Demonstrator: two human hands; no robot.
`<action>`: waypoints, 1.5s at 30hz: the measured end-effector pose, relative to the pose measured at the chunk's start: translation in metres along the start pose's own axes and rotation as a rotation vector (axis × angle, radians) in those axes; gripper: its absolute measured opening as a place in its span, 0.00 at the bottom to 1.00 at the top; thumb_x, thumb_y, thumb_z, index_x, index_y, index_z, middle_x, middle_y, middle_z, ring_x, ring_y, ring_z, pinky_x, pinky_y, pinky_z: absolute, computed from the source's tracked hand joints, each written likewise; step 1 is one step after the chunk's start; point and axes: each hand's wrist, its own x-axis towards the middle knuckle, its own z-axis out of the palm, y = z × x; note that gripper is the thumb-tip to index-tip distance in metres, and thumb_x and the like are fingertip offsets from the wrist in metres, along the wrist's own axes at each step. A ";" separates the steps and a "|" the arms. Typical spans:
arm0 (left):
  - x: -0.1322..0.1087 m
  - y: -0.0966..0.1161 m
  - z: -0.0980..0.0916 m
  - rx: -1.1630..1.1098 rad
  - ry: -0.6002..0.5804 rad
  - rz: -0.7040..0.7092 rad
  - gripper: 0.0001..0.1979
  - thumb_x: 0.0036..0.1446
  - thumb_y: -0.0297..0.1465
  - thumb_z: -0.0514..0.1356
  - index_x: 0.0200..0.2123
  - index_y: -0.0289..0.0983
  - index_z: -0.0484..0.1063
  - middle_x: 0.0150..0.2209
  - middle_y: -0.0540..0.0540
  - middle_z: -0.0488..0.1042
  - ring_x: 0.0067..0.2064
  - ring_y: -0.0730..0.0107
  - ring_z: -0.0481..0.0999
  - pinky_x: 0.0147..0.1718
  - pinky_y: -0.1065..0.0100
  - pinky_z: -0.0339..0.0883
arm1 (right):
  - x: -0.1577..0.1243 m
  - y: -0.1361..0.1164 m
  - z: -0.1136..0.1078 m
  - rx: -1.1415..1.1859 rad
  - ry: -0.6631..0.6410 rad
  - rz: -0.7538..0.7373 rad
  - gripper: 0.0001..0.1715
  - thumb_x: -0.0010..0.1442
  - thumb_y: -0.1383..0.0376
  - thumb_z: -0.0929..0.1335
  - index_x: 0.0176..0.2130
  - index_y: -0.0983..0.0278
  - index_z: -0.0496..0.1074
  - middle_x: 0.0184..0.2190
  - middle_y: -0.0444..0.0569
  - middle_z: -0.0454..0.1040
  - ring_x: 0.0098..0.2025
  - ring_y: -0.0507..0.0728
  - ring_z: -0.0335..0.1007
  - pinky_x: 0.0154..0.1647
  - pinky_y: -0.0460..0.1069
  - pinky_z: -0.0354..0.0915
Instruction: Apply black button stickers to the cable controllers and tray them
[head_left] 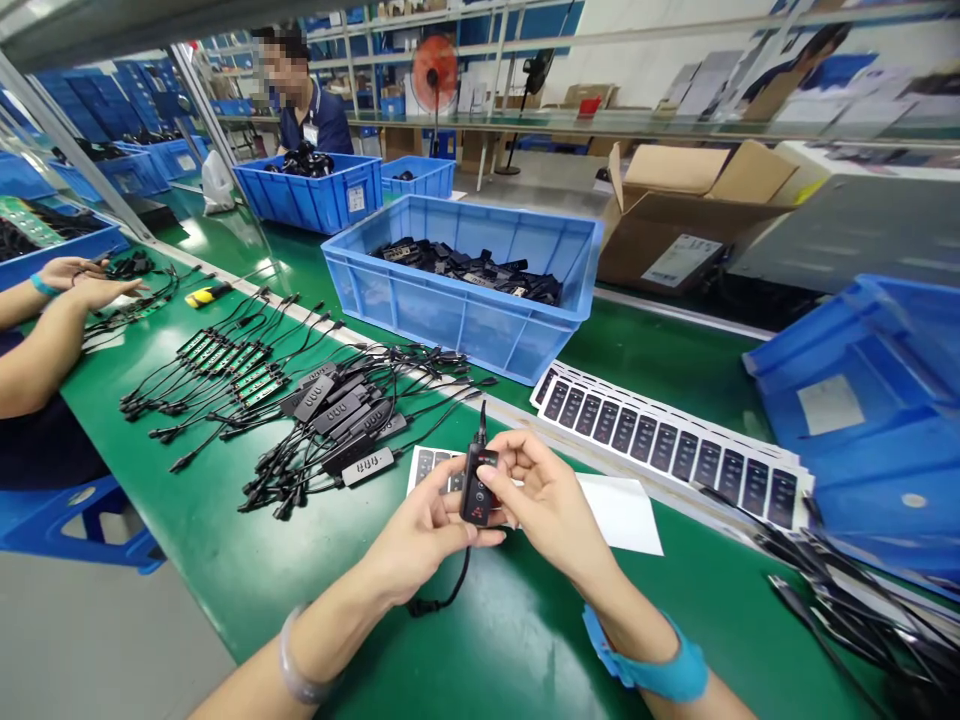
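Observation:
Between my two hands, above the green bench, is a small black cable controller point(478, 490) with printed symbols on its face and a cable at each end. My left hand point(424, 520) grips its lower left side. The fingers of my right hand point(544, 500) close around the right side, the thumb pressed on the upper face. Just behind my left hand lies a white sticker sheet point(421, 466), partly covered. A white paper sheet point(619, 512) rests beyond my right wrist. To the left sits a pile of black controllers with cables point(341, 410).
A blue bin point(457, 310) of black parts stands behind my hands. Strips of black labels point(660, 440) run along the right. Bare green circuit boards point(225, 355) with cables lie left, near a co-worker's hands point(79, 285). Loose black cables point(847, 600) occupy the right corner, beside a tilted blue bin point(885, 400).

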 end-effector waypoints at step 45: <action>-0.002 -0.004 0.002 0.210 0.072 0.000 0.34 0.54 0.34 0.65 0.60 0.40 0.54 0.45 0.42 0.75 0.41 0.63 0.80 0.38 0.64 0.73 | -0.003 0.014 0.004 -0.122 0.122 -0.009 0.17 0.56 0.59 0.71 0.44 0.60 0.66 0.24 0.39 0.63 0.25 0.51 0.62 0.22 0.44 0.67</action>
